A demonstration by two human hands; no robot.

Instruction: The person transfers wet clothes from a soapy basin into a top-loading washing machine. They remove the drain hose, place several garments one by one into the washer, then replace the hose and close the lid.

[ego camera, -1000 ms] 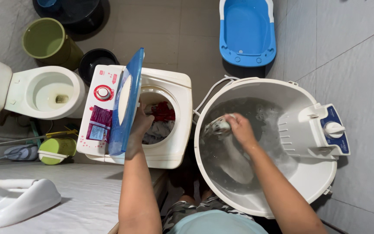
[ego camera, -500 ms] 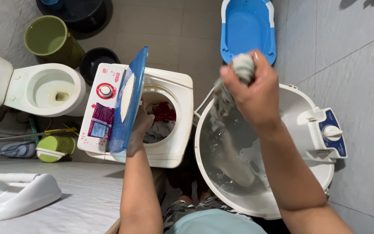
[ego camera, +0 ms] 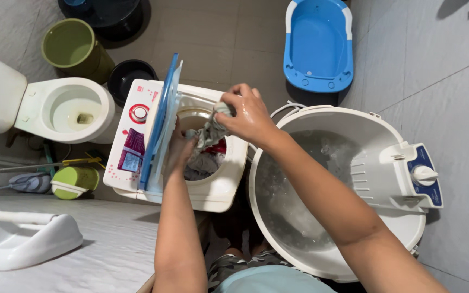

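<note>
Two machines stand side by side: a round wash tub and a smaller spinner. Right hand is closed on a wet grey cloth hanging into the spinner opening. Left hand props the blue lid.

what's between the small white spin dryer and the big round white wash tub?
In the head view, a white hose loops through the gap between the small white spin dryer and the big round white wash tub; otherwise grey floor.
</note>
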